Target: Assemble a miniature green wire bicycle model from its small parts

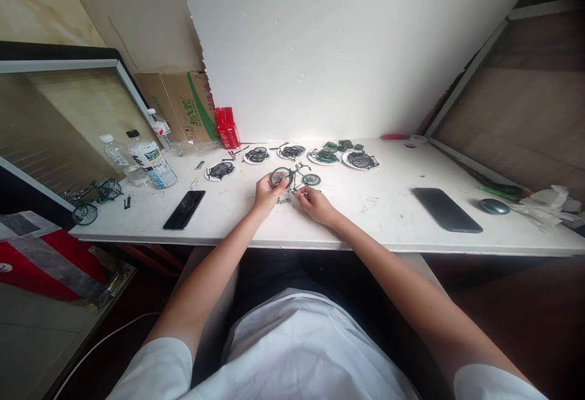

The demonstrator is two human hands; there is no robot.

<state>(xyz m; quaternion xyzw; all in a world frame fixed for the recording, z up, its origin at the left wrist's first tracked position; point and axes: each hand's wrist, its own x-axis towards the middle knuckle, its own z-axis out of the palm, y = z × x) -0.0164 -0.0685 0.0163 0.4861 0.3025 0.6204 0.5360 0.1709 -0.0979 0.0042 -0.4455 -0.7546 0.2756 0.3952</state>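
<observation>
A small green model bicycle (296, 175) with spoked wheels is held above the white table, in front of my body. My left hand (269, 196) grips it by the larger-looking wheel, thumb and fingers closed on the rim. My right hand (316, 205) is pinched close under the frame, near the pedal area; what lies between its fingertips is too small to make out. On the tabletop between the hands lie a few small dark parts (283, 200). Behind the bicycle stand white plates of parts, among them a plate of green pieces (325, 156).
More plates, such as one with dark wheels (220, 171), line the back. Another model bicycle (97, 199) stands far left by bottles (153, 159). A phone (184, 210) lies left; a dark flat device (446, 210), a mouse (494, 206) and crumpled tissue (551, 205) lie right.
</observation>
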